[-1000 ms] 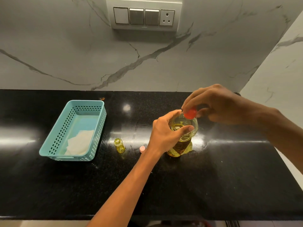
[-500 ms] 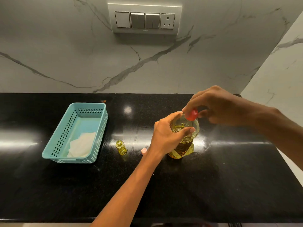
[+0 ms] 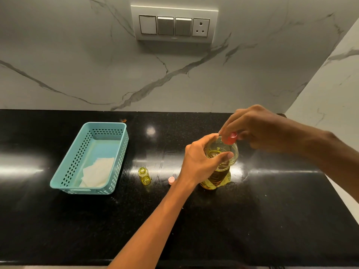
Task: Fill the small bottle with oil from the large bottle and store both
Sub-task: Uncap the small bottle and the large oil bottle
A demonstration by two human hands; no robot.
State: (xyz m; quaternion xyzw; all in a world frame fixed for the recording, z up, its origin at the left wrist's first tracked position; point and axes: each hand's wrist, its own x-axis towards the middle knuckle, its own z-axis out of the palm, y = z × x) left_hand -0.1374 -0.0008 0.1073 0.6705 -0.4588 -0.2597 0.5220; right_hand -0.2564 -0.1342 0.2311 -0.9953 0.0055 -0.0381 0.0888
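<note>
Dim indoor light, warm-green cast, src overhead. Glossy black table (image 3: 272,220): round hotspot near centre, long glare streaks mid-left & mid-right. Oil in large bottle (image 3: 221,173) glows yellow. Marble wall (image 3: 77,65) evenly lit; soft shadow under switch plate (image 3: 174,24). Slight wide-angle stretch at edges. Focus OK, fine detail soft.

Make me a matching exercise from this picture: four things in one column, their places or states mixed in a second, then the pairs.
1. small bottle
2. pink cap
3. white paper
4. red cap

A. inside the teal basket
B. pinched by the right hand
C. open, upright on the counter
D. lying beside the left hand gripping the large bottle

Pairs: 1-C, 2-D, 3-A, 4-B
</note>
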